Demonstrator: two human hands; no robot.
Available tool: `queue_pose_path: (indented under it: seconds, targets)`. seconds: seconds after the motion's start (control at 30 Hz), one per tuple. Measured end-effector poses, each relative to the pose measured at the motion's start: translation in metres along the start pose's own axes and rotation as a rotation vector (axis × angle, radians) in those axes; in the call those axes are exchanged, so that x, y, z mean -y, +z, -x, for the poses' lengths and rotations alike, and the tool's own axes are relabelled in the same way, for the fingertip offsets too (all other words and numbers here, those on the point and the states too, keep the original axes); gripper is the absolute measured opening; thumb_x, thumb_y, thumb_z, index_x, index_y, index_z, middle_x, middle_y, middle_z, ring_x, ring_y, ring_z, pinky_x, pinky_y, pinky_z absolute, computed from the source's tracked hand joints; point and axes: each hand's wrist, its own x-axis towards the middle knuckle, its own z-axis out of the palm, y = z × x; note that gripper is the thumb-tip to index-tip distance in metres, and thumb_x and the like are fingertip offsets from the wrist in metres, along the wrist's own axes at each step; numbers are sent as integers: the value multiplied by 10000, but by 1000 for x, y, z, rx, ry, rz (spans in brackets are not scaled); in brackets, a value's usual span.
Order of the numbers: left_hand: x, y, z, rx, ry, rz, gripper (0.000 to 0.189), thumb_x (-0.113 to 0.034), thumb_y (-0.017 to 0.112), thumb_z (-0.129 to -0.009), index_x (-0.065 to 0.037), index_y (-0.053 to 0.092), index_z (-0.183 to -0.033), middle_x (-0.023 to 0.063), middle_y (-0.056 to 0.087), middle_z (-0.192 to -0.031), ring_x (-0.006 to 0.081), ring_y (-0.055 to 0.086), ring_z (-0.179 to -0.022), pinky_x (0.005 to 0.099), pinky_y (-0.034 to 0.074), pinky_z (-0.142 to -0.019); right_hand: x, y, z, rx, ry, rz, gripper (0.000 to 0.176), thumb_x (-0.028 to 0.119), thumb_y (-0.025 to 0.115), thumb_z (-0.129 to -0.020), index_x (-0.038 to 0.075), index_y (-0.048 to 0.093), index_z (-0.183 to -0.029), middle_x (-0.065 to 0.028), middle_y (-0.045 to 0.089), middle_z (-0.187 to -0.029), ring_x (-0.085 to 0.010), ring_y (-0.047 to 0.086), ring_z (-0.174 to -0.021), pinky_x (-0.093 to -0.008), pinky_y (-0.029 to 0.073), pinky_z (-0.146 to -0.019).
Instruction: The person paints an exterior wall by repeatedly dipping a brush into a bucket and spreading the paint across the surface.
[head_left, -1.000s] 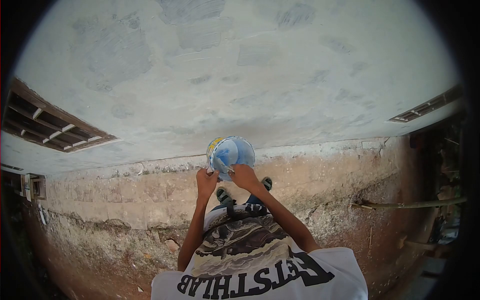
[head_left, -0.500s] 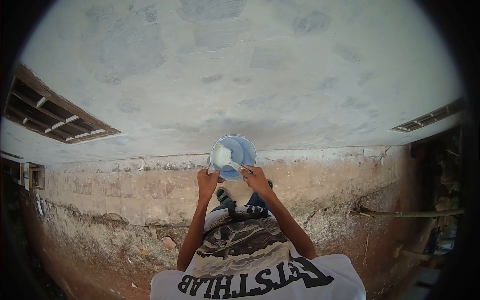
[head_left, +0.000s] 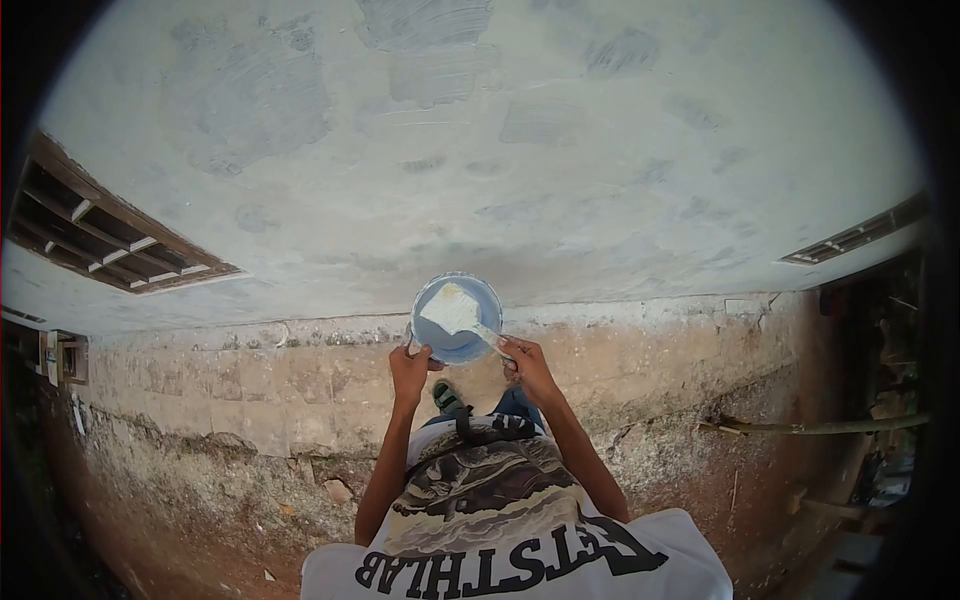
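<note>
A light blue bucket (head_left: 462,352) is tilted so that its inside faces me, in front of my body. My left hand (head_left: 411,370) is closed on the bucket's near left rim. From the right, my right hand (head_left: 530,366) grips the handle of a wide paintbrush (head_left: 452,309). The brush's broad head, coated in pale paint, lies over the bucket's opening and points up and left. My right-hand fingers are close to the bucket's near right rim.
A whitish wall (head_left: 600,200) with grey patches rises ahead. Barred windows stand at the left (head_left: 110,220) and right (head_left: 855,232). Below runs a rough, stained ledge (head_left: 230,385). A pole (head_left: 820,428) juts in at the right. A sandalled foot (head_left: 445,397) shows below the bucket.
The bucket has shifted slightly left with my left hand. My right hand has moved a little right and down, and the brush head has turned, showing more of its broad face.
</note>
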Motion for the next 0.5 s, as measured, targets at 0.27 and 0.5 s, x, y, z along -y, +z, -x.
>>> queue_pose_path:
  seconds: [0.27, 0.5]
  targets:
    - [9, -13, 0, -46, -18, 154, 245, -21, 553, -872, 197, 478, -956, 232, 633, -708, 291, 669, -554, 346, 600, -529, 25, -19, 2, 22, -28, -283, 165, 205, 543, -941, 43, 569, -923, 51, 381, -567, -41, 293, -465, -207, 255, -451]
    - [21, -10, -16, -45, -36, 197, 284, -29, 553, -872, 213, 460, -989, 243, 631, -740, 305, 670, -555, 344, 599, -516, 46, -16, -18, -5, -95, -150, 296, 240, 495, -962, -9, 584, -1095, 63, 350, -547, -43, 292, -456, -213, 267, -463]
